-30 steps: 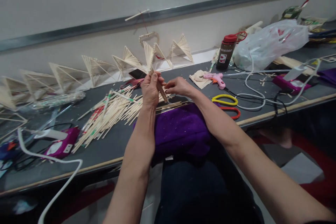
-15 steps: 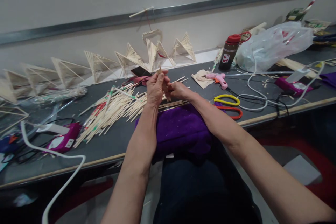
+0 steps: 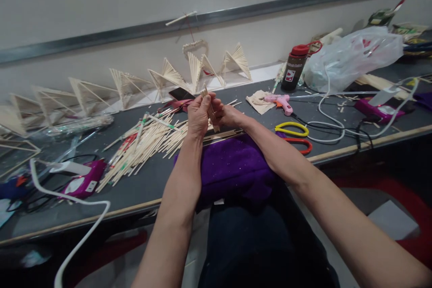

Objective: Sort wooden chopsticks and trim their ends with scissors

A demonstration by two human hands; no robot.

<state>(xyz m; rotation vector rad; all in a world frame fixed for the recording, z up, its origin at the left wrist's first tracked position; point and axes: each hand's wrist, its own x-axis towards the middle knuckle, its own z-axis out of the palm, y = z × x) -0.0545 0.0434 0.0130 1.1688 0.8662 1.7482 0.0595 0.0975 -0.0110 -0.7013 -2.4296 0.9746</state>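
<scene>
My left hand [image 3: 198,114] is closed on a small bundle of wooden sticks [image 3: 212,114], its thumb pressed along the upper part. My right hand [image 3: 227,114] is at the bundle's right side, fingers curled against it and partly hidden. Both hands are above the near part of the dark table, just beyond a purple cloth [image 3: 236,166]. To the left of my hands lies a loose pile of thin wooden sticks [image 3: 145,144]. A few more sticks lie under my wrists, along the cloth's far edge.
Fan-shaped stick structures [image 3: 168,74] line the wall. At right are a pink glue gun [image 3: 281,101], scissors with yellow and red handles [image 3: 292,129], a dark bottle [image 3: 294,69], a plastic bag [image 3: 354,58] and cables. A magenta power strip [image 3: 84,182] sits left.
The bundle between my hands has turned slightly, showing more of its sticks' faces. My right fingers have shifted a little up along it. The view has moved slightly.
</scene>
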